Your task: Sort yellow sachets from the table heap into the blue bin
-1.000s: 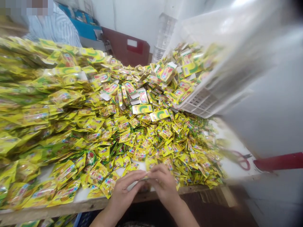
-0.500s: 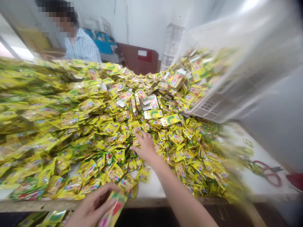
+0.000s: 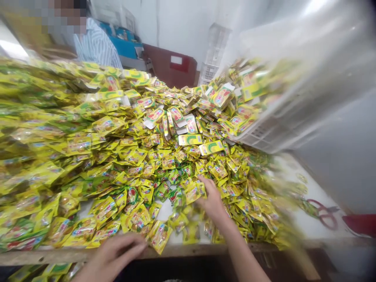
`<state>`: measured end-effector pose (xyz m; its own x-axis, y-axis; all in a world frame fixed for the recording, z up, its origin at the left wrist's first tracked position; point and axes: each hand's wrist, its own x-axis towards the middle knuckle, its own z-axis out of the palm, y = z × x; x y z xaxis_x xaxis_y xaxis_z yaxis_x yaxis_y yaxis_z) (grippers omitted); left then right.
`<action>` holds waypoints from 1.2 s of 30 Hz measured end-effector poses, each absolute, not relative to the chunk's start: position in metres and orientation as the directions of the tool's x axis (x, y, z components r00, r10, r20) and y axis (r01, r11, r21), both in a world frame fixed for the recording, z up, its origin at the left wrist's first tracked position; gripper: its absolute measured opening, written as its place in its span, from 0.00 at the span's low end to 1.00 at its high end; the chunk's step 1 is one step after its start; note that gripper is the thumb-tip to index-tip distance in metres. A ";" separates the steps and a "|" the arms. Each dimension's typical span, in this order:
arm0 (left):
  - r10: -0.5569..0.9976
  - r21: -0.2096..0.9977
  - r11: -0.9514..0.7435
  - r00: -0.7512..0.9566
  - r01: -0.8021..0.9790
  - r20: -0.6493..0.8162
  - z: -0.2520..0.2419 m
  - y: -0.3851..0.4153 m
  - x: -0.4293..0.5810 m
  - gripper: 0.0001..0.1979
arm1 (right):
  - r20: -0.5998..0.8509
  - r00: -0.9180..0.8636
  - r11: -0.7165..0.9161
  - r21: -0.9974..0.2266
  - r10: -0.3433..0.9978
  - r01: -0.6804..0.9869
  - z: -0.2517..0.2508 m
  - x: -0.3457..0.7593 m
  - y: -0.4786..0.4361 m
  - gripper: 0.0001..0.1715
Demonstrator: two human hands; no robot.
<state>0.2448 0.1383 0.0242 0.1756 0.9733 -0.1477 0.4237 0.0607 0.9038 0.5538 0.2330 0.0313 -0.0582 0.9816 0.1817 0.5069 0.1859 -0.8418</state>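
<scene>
A big heap of small yellow and green sachets (image 3: 123, 156) covers the white table (image 3: 293, 219). My right hand (image 3: 213, 201) rests in the near part of the heap, its fingers closed on a few sachets (image 3: 194, 192). My left hand (image 3: 117, 252) lies at the table's wooden front edge, its fingers stretched out toward a loose sachet (image 3: 158, 235) and holding nothing that I can see.
A tilted white plastic crate (image 3: 273, 129) spills flat yellow cartons onto the heap at the right. Red-handled scissors (image 3: 323, 213) lie on the table at the far right. A person in a striped shirt (image 3: 96, 47) sits behind the heap. A dark red chair (image 3: 173, 70) stands by the wall.
My right hand pulled back from the middle of the heap toward me with a few sachets. My left hand no longer holds the packet it had and now lies flat at the table's edge.
</scene>
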 end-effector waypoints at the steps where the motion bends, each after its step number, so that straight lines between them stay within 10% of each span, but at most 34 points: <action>1: 0.961 0.895 0.008 0.244 0.445 -0.130 0.024 0.158 0.267 0.09 | 0.186 0.003 0.158 -0.846 0.983 0.509 0.031 0.552 0.235 0.43; 9: 1.000 0.796 0.021 -0.013 0.605 -0.017 -0.006 0.243 0.362 0.08 | 0.306 0.310 0.146 -0.883 0.900 0.447 0.046 0.570 0.224 0.13; 15: 0.997 0.875 -0.058 0.072 0.481 0.026 0.005 0.233 0.350 0.11 | -0.059 0.130 -0.042 -0.990 0.990 -0.133 0.041 0.534 0.209 0.12; 20: 0.988 0.993 0.116 0.100 -0.016 -0.114 0.037 0.204 0.353 0.10 | -0.056 0.094 -0.035 -0.977 0.994 -0.210 0.031 0.499 0.208 0.12; 24: 0.959 0.929 0.279 0.128 -0.243 -0.254 0.047 0.193 0.358 0.24 | 0.105 0.093 0.099 -0.993 0.990 0.060 0.041 0.504 0.209 0.07; 31: 0.964 0.970 0.213 0.190 -0.120 -0.188 0.051 0.193 0.368 0.17 | -0.006 -0.004 -0.006 -0.999 1.000 0.042 0.036 0.519 0.189 0.15; 36: 0.890 0.943 -0.030 0.438 0.332 -0.126 0.051 0.218 0.365 0.15 | -0.141 -0.064 -0.137 -0.988 0.988 0.069 0.008 0.567 0.158 0.15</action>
